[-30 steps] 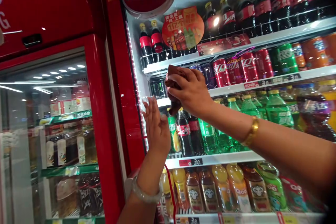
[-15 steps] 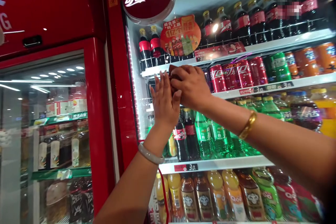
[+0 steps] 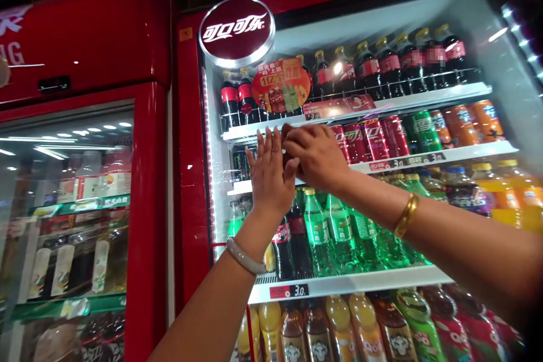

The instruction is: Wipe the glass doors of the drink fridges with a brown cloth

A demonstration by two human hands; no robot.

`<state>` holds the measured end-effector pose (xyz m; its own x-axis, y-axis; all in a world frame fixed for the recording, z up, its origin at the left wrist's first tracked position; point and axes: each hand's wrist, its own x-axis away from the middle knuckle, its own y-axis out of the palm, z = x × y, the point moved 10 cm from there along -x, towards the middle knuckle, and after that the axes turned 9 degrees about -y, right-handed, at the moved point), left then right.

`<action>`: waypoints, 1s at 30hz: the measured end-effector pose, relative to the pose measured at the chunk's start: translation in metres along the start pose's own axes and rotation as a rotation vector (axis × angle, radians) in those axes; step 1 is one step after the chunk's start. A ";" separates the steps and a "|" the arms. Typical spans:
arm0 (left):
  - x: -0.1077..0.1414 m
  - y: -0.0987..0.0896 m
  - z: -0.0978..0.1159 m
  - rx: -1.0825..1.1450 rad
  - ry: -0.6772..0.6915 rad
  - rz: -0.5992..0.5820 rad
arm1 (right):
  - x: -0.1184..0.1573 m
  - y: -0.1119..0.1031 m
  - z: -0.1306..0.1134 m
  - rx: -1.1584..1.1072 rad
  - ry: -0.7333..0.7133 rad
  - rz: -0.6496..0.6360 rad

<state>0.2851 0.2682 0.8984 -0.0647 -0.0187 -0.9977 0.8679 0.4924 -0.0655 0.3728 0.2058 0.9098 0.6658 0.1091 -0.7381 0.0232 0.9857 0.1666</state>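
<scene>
My left hand (image 3: 271, 178) is raised with its fingers stretched upward, its palm toward the glass front of a red drinks fridge (image 3: 190, 141). Close beside it, my right hand (image 3: 320, 153) has its fingers curled, their tips behind the left thumb and index finger. A dark patch shows around those right fingertips; whether it is a held thing or a reflection is unclear. Behind the hands are a white shelf edge (image 3: 254, 128) and red cola cans (image 3: 375, 138). Green soda bottles (image 3: 316, 232) and a cola bottle (image 3: 282, 246) stand below them.
Above the hands are a round lit sign (image 3: 237, 31), an orange promotional card (image 3: 282, 86) and yellow-capped cola bottles (image 3: 369, 68). Juice bottles (image 3: 367, 322) line the lower shelf. Another red fridge (image 3: 146, 181) with a glass door stands at the left.
The view has tilted up and drawn back a little, so the sign and shelves sit lower. Both hands have shifted slightly right against the shelves, keeping nearly the same pose.
</scene>
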 end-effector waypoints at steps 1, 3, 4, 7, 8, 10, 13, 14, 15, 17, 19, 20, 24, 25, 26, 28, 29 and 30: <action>0.003 0.002 0.006 0.007 0.034 -0.002 | 0.010 -0.002 -0.009 -0.033 -0.081 -0.026; 0.009 0.008 0.014 0.017 0.077 -0.013 | 0.037 -0.008 -0.016 -0.073 -0.221 -0.083; 0.011 0.013 0.016 0.023 0.086 -0.023 | 0.049 -0.012 -0.011 -0.070 -0.249 -0.101; 0.009 0.029 0.026 0.041 0.077 -0.041 | 0.052 -0.019 0.026 0.018 -0.147 -0.074; 0.006 0.034 0.030 0.038 0.069 -0.039 | 0.045 -0.019 0.040 0.052 -0.061 -0.042; -0.001 0.043 0.036 0.007 0.040 -0.025 | 0.030 -0.017 0.058 0.093 0.110 0.016; -0.005 0.049 0.039 -0.072 0.004 -0.023 | 0.026 -0.014 0.052 0.105 0.150 0.008; -0.004 0.049 0.039 -0.098 0.001 -0.025 | 0.032 -0.016 0.044 0.100 0.090 -0.011; -0.003 0.049 0.038 -0.124 -0.004 -0.025 | 0.042 -0.020 0.037 0.091 0.010 -0.029; 0.000 0.046 0.035 -0.179 -0.023 -0.016 | 0.066 -0.031 0.033 0.078 -0.140 -0.040; 0.000 0.046 0.033 -0.243 -0.047 -0.003 | 0.080 -0.040 0.049 0.103 -0.176 -0.026; 0.000 0.047 0.033 -0.275 -0.057 0.002 | 0.079 -0.042 0.062 0.129 -0.135 -0.008; -0.001 0.053 0.038 -0.367 -0.060 0.015 | 0.052 -0.035 0.093 0.166 0.169 0.077; 0.001 0.054 0.039 -0.381 -0.052 0.017 | 0.047 -0.032 0.086 0.146 0.171 0.079; 0.003 0.056 0.040 -0.394 -0.042 0.016 | 0.044 -0.028 0.074 0.120 0.123 0.064; 0.008 0.058 0.041 -0.416 -0.017 0.010 | 0.051 -0.028 0.046 0.071 -0.072 0.015; 0.011 0.059 0.042 -0.423 -0.006 0.005 | 0.061 -0.031 0.036 0.052 -0.178 -0.013; 0.014 0.060 0.043 -0.424 0.004 0.001 | 0.072 -0.034 0.034 0.042 -0.258 -0.037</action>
<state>0.3574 0.2600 0.8802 -0.0665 -0.0156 -0.9977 0.5882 0.8071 -0.0518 0.4447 0.1754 0.8733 0.8319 0.0319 -0.5540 0.0782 0.9816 0.1739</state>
